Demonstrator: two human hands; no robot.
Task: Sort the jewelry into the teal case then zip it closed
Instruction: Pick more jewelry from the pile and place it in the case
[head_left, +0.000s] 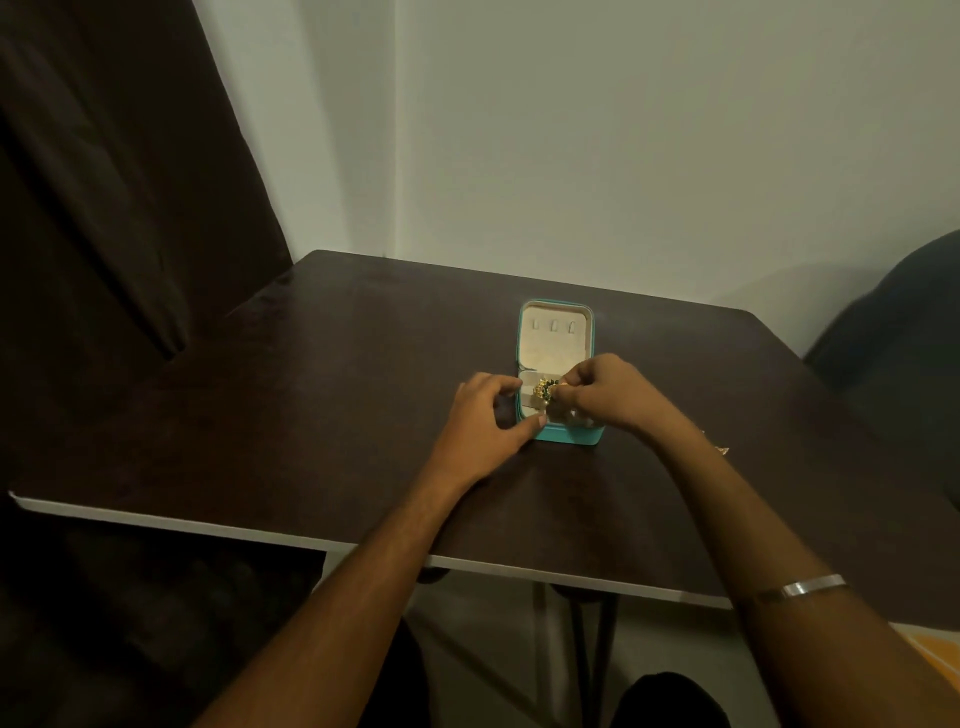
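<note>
Both hands at open teal case (563, 441); right hand (605, 392) pinches gold jewelry (545, 387).

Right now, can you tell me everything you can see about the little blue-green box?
The teal case lies open on the dark table, its lid folded flat away from the person. The lining looks soft and cream, with three small tabs in the lid. The left hand touches its near left corner with the thumb. The right hand holds gold and dark jewelry over the tray with its fingers. The zipper is too small to see.
</note>
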